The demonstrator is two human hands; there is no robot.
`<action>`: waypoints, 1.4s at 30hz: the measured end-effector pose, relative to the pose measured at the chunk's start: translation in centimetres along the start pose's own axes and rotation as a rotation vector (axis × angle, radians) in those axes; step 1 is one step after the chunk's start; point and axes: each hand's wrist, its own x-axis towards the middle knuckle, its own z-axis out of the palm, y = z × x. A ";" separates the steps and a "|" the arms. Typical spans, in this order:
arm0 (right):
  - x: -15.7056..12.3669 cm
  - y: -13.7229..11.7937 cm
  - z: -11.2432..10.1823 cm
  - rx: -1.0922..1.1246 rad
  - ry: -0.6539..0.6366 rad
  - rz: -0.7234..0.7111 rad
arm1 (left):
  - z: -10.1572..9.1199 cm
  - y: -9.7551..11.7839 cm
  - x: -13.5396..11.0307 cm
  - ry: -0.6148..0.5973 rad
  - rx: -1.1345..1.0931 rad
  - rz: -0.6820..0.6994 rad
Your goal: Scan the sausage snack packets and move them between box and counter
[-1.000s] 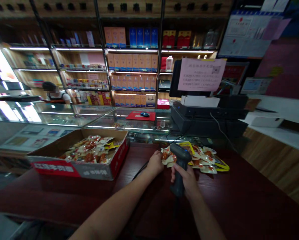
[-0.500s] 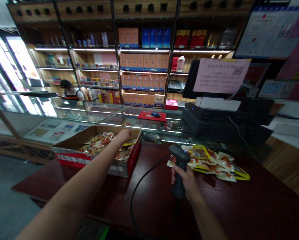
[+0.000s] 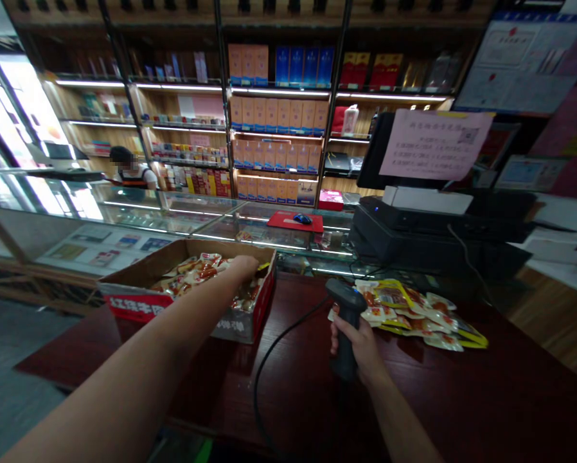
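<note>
My right hand point(image 3: 358, 344) is wrapped round a black barcode scanner point(image 3: 347, 321), held upright above the dark red table with its head tipped left. My left hand point(image 3: 245, 267) reaches into the right part of an open cardboard box point(image 3: 243, 326). Its fingers point down among the snack packets point(image 3: 196, 273) and are hidden, so any hold does not show. A yellow packet edge point(image 3: 264, 265) lies just beside that hand. Right of the scanner, a loose pile of snack packets point(image 3: 414, 312), some yellow-edged, rests on the table.
The scanner's black cable point(image 3: 264, 350) loops across the table point(image 3: 298, 379). Behind stand a glass counter point(image 3: 211, 222), a mouse point(image 3: 302, 219) on a red mat, and a monitor point(image 3: 378, 151) with a pink notice. Another person point(image 3: 133, 173) is at the far left.
My left hand has shifted slightly right and down, deeper among the packets in the box. My right hand still holds the scanner in about the same place. The view has tilted slightly.
</note>
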 end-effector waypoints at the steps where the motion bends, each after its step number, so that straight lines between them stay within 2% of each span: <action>1: -0.1 -0.1 0.0 0.001 0.000 0.003 | -0.5 -0.1 -0.2 0.008 0.020 -0.033; 5: -0.1 -0.4 -0.2 0.005 -0.001 -0.003 | -3.5 -0.5 -1.6 0.088 0.071 -0.209; 8: -0.1 -0.4 -0.5 0.004 -0.001 -0.015 | -6.4 0.3 -3.6 0.205 0.004 -0.329; 11: 0.1 -0.4 -0.9 0.005 0.001 -0.016 | -8.6 2.3 -6.0 0.368 -0.087 -0.295; 14: 0.2 -0.7 -1.2 0.012 -0.002 -0.026 | -9.0 5.1 -7.9 0.475 -0.195 -0.217; 17: 0.4 -1.2 -1.3 0.021 0.000 -0.029 | -7.1 8.2 -8.9 0.521 -0.435 -0.083; 20: 0.6 -1.4 -1.6 0.048 0.013 -0.035 | -3.5 11.2 -8.5 0.534 -0.797 0.081; 21: 0.7 -1.3 -1.8 0.060 0.015 -0.042 | -2.1 12.1 -8.2 0.541 -0.929 0.092; 24: 0.8 -0.9 -2.3 0.090 0.018 -0.061 | 2.1 14.2 -6.9 0.504 -1.311 -0.003; 26: 0.8 -0.5 -2.5 0.086 0.009 -0.057 | 4.3 14.9 -6.1 0.437 -1.567 -0.046; 28: 0.7 -0.1 -2.6 0.065 -0.016 -0.044 | 6.0 15.0 -5.6 0.434 -1.756 -0.045; 31: 0.6 0.4 -2.4 0.027 -0.072 -0.027 | 7.6 14.4 -5.0 0.595 -1.756 -0.011; 34: 0.5 0.8 -2.1 -0.023 -0.117 -0.001 | 8.5 13.6 -4.4 0.711 -1.655 -0.071; 37: 0.5 1.3 -1.9 -0.076 -0.139 0.046 | 8.9 13.2 -4.0 0.739 -1.626 -0.183; 42: 0.5 1.9 -2.0 -0.127 -0.139 0.122 | 8.7 13.3 -3.9 0.752 -1.590 -0.222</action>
